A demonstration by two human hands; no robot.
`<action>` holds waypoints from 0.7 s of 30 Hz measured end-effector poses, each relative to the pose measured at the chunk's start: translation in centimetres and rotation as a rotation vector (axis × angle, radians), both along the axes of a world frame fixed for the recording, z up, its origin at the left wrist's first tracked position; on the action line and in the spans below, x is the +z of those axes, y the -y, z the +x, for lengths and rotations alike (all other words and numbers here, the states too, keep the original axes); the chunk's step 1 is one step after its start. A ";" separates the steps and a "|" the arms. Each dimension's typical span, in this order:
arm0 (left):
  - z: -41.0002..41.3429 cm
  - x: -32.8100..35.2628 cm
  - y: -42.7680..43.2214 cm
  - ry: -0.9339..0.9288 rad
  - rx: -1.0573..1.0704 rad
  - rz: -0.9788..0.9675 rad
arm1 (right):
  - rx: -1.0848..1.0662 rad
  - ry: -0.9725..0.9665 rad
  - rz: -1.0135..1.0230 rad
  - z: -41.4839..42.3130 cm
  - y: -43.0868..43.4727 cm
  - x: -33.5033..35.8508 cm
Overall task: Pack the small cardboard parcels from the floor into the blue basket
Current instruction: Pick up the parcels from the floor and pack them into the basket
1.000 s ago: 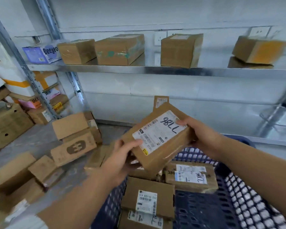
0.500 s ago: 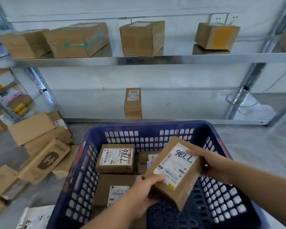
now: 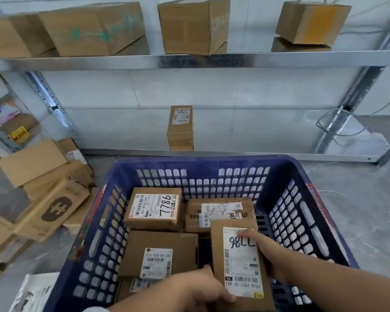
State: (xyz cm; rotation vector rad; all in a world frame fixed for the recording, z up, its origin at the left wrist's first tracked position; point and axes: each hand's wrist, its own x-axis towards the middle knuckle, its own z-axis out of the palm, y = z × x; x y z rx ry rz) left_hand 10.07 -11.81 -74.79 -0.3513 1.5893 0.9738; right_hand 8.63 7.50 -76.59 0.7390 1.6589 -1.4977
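Note:
The blue basket stands on the floor in front of me with several labelled cardboard parcels lying flat in it. Both my hands hold one parcel marked 7786, low inside the basket's near right part. My left hand grips its near left corner. My right hand holds its right edge, fingers lying over the label. A heap of parcels lies on the floor left of the basket.
A metal shelf above carries several larger boxes. One small parcel stands upright on the low shelf behind the basket. A white mailer bag lies at the basket's near left corner. Grey floor shows to the right.
The parcel has come down from above the heap into the basket and now lies nearly flat in its near right part. My view has swung right, centring on the basket.

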 end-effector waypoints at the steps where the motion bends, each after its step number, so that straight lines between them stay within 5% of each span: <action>1: 0.0 -0.1 0.1 0.013 -0.028 -0.017 | 0.050 0.013 -0.013 0.1 0.4 -0.5; 10: -0.2 -0.8 0.9 -0.184 -0.365 -0.197 | 0.148 0.071 0.056 0.3 1.3 -3.7; 21: -0.5 -2.0 1.6 -0.443 -0.390 -0.366 | 0.083 -0.027 0.074 0.6 3.2 -6.4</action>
